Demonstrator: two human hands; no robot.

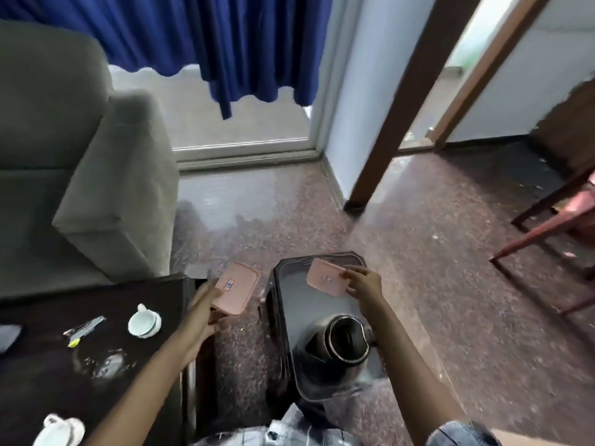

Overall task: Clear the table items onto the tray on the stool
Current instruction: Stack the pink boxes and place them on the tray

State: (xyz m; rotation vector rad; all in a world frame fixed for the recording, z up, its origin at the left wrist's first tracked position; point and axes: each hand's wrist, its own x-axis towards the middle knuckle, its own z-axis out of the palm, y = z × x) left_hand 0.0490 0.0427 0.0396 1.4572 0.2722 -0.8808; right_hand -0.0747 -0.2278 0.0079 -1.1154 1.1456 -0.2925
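Speckled floor surrounds the dark tray, which carries a steel kettle at its near end. The right hand pinches a pink lid by one edge above the tray's far end. The left hand grips a pink box left of the tray, over the gap toward the table, with its long axis pointing away from the person. The right hand is nearer the tray. Two white cups lie on the table, left of the tray. Blur obscures finger detail, and the stool is mostly hidden.
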